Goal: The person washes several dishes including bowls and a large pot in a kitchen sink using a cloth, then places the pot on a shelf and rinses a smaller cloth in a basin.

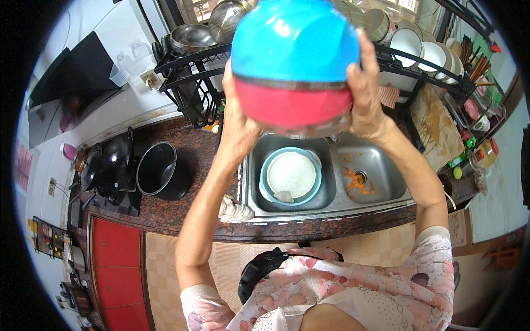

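Observation:
Both my hands hold up a stack of bowls or basins over the sink, high in the view. A shiny blue bowl (296, 45) forms its upper part, with a red one (294, 105) below and a blurred, clear or metallic rim at the bottom. On the left side of the stack is my left hand (242, 113), its fingertips mostly hidden. My right hand (366, 95) presses the right side, fingers pointing up. Beneath, in the left basin of the steel sink (252, 207), sits a light blue tub (264, 169) holding a white dish (291, 173) and a greyish cloth or pad (284, 196).
Orange peelings (355, 182) lie around the right basin's drain. A crumpled rag (234, 210) rests at the sink's left edge. Farther left stand a black pot (159, 171) and a wok (116, 163). Black dish racks (418, 68) hold white bowls (408, 47); a cutting board (434, 124) leans at right.

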Motion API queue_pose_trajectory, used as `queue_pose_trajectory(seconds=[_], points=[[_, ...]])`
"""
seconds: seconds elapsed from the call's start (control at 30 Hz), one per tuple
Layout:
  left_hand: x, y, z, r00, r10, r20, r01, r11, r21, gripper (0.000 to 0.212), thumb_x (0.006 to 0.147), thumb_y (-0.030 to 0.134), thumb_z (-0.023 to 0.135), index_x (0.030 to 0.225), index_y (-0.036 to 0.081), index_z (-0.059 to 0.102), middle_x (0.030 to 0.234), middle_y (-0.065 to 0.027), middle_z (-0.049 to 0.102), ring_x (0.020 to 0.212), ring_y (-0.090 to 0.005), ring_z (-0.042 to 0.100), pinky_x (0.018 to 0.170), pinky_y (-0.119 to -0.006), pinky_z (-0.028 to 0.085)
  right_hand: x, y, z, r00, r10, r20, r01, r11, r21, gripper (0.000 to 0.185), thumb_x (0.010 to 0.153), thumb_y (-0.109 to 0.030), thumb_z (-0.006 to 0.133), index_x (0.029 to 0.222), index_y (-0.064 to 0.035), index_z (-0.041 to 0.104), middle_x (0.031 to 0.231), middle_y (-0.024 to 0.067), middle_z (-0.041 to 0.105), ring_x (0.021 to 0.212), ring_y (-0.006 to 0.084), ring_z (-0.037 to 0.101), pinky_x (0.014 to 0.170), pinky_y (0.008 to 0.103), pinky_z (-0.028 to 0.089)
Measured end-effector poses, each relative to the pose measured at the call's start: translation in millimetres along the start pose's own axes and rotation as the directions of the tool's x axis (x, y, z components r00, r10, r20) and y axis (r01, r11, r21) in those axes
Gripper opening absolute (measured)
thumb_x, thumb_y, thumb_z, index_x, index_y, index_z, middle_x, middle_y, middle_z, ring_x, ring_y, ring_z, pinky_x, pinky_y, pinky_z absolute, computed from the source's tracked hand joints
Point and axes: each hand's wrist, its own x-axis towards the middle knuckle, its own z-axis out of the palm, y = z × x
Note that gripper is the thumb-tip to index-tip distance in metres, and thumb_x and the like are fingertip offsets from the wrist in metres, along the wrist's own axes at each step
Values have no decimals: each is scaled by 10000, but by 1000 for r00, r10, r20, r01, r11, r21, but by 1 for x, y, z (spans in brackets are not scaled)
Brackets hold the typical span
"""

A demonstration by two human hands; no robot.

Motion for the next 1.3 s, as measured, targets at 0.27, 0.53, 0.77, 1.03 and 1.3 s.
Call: queue_pose_trajectory(seconds=[0.27,0.53,0.77,1.03,1.3], points=[[93,4,10,999,5,-34,-11,981,-191,713,674,-89,554,1310,55,267,1188,-189,450,1078,-325,497,858,-376,474,44,71,-17,971,-240,-7,221,906,-360,578,862,-142,512,1359,-37,237,1356,345,204,1207,496,306,995,499,282],[160,-14,23,994,88,-71,-104,957,-271,680,669,-127,392,1319,55,309,1109,-122,473,931,-181,519,779,-264,447,55,105,-9,999,-32,-17,20,884,-466,615,786,38,441,1360,7,223,1373,318,192,1214,471,317,986,446,324],[185,-23,22,993,-114,11,108,908,-404,579,728,-84,401,1278,93,363,979,-90,551,754,-165,537,574,-264,456,59,139,8,997,48,59,-8,842,-539,777,638,119,518,1349,-20,236,1375,310,180,1228,487,272,1005,467,301],[198,-48,23,978,-201,64,208,868,-452,457,720,-88,454,1138,96,452,672,-16,480,508,-105,416,447,-239,343,60,166,24,989,56,135,33,815,-578,866,590,155,528,1364,-57,203,1316,310,259,1172,474,336,967,458,350],[208,-68,37,965,-259,41,258,908,-330,554,700,-113,455,1205,107,392,611,-7,415,496,-108,411,418,-258,316,48,190,31,983,3,185,102,826,-555,727,677,99,469,1353,-25,230,1245,291,343,1101,438,415,917,429,394]])
